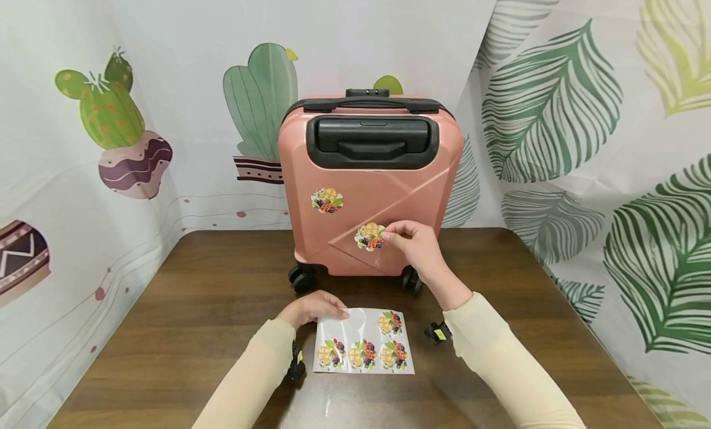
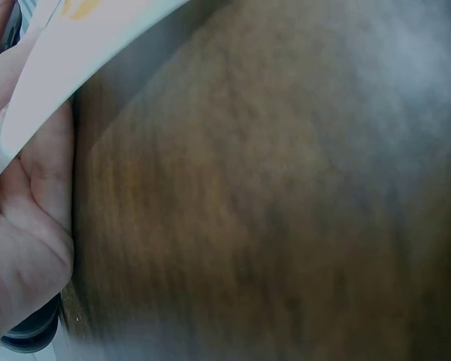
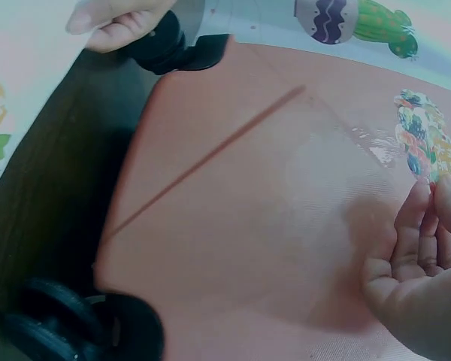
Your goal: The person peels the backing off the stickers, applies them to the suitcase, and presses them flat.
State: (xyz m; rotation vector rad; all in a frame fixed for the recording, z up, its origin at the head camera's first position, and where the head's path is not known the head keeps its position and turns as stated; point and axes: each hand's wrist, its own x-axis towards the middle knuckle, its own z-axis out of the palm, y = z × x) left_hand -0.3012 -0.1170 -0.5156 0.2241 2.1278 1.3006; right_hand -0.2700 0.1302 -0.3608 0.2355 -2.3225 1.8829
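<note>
A pink suitcase (image 1: 316,231) stands upright on the wooden table, its black telescopic handle facing me. One fruit-print sticker (image 1: 327,200) is on the left part of its front. Between thumb and forefinger, my right hand (image 1: 416,247) pinches another fruit sticker (image 1: 370,237) by its right edge, in front of the suitcase; I cannot tell whether it touches the shell. Below, my left hand (image 1: 313,308) grips the upper left corner of a white sticker sheet (image 1: 355,324), with thumb on top. Several fruit stickers remain along its bottom and right side. The right wrist view shows the pinched sticker (image 3: 428,139) too.
Black suitcase wheels (image 1: 303,279) rest on the wooden table (image 1: 222,293). Each wrist wears a small black device (image 1: 438,333). Behind the table hangs a white cloth (image 1: 183,108) printed with cacti and leaves.
</note>
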